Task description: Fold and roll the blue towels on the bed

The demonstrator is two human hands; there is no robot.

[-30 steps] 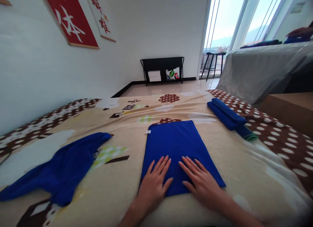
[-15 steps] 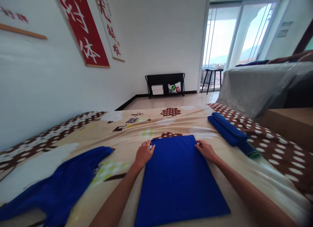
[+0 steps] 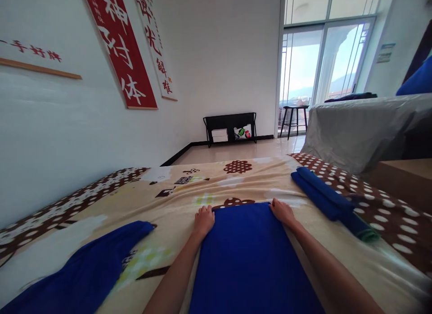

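A flat, folded blue garment (image 3: pixel 249 255) lies in front of me on the patterned blanket, its near end cut off by the frame. My left hand (image 3: pixel 204 221) is closed on its far left corner, fingers curled over the edge. At the far right corner, my right hand (image 3: pixel 282 211) grips the cloth in the same way, thumb side inward. To the left is a loose, crumpled blue garment (image 3: pixel 87 264). A rolled or folded blue piece (image 3: pixel 322 192) with a green edge rests on the right, apart from my right hand.
The blanket (image 3: pixel 182 174) is cream with brown dotted borders. Beyond it stand a low black rack (image 3: pixel 229 121) and a black stool (image 3: pixel 295 109) by glass doors. On the right are a plastic-covered piece of furniture (image 3: pixel 357 125), a brown box (image 3: pixel 405 170) and something blue (image 3: pixel 418 79).
My view has tilted up, so the bed sits lower in the picture. My fingers have curled more tightly on the far corners. Something blue has appeared at the right edge.
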